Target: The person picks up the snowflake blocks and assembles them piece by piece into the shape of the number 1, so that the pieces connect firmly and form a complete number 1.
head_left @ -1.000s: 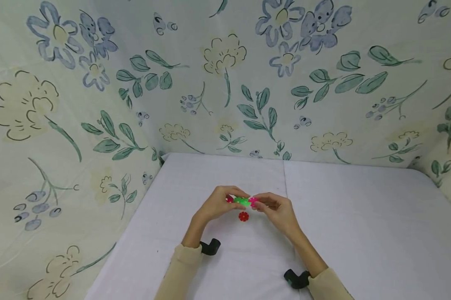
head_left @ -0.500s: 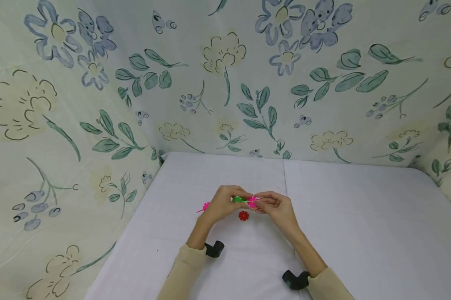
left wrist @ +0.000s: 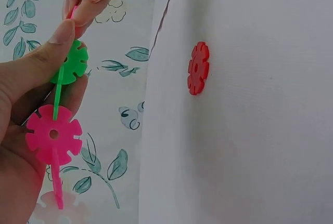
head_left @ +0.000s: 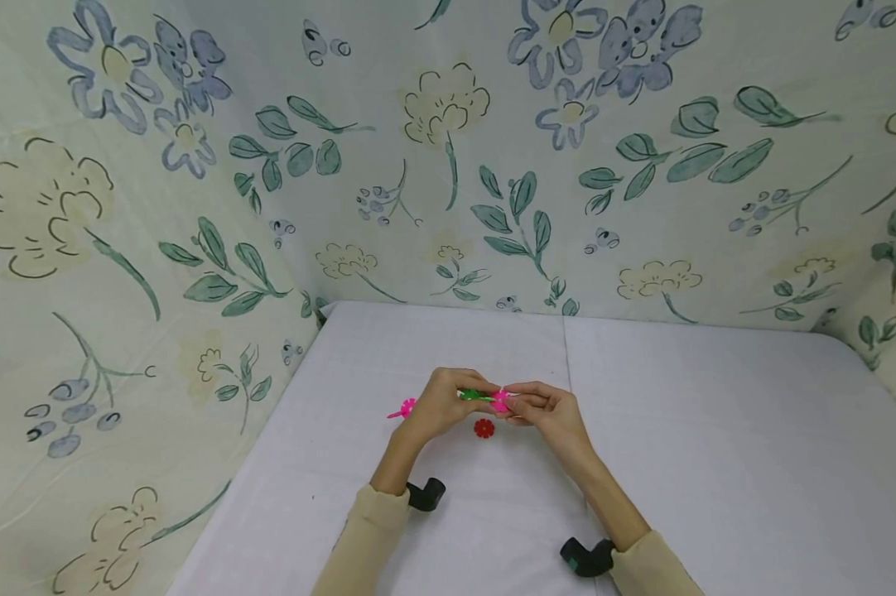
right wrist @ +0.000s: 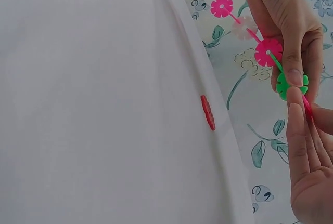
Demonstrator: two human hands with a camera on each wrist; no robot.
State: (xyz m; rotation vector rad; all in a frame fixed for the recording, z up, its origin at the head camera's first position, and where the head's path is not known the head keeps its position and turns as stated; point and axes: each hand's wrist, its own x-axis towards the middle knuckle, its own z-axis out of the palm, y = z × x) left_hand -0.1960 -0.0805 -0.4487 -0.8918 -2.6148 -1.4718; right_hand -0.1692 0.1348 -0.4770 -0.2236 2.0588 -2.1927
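My left hand (head_left: 439,403) pinches a green notched snowflake disc (left wrist: 78,60) between thumb and fingers. It belongs to a chain of interlocked discs. Behind that hand the chain runs on through a pink disc (left wrist: 62,125) and a pale pink disc (right wrist: 244,27) to another pink disc (right wrist: 222,7) at its far end. With thumb and fingertips, my right hand (head_left: 556,414) grips a pink disc (head_left: 501,401) right against the green end. Both hands meet above the table, their fingertips close together. A red disc (head_left: 484,428) lies beneath them, seen nearly edge-on in the right wrist view.
A white cloth covers the table (head_left: 701,447), with a crease running front to back. Floral-printed fabric (head_left: 448,165) hangs behind it and along the left side. Black wrist cameras sit on the left wrist (head_left: 427,495) and the right wrist (head_left: 588,557).
The left hand has turned the chain, so its pink tail now shows left of that wrist and the green discs have rotated. The right hand barely moved; the red disc stayed put.
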